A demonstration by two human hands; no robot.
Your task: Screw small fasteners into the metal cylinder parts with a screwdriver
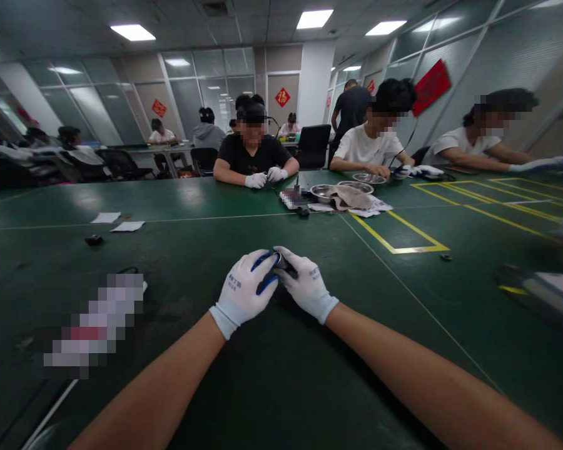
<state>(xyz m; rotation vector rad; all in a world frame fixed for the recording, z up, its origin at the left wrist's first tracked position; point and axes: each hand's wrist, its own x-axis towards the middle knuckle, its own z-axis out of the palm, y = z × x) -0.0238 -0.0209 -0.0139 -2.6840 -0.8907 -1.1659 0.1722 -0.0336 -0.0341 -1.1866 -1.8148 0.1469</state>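
Both of my hands wear white work gloves with blue palms and meet over the green table [182,387]. Between them is a small dark, round part with a metallic rim [278,259], mostly covered by the fingers. My left hand [248,287] curls its fingers around the part from the left. From the other side, my right hand [308,282] pinches it with thumb and fingertips. What kind of part it is I cannot make out.
A pixelated pale object [98,325] lies at left, near a small black item [94,240] and paper slips [128,226]. Metal bowls [323,192] with a cloth [351,199] stand across the table. Yellow tape [420,250] marks the right. Several people sit opposite.
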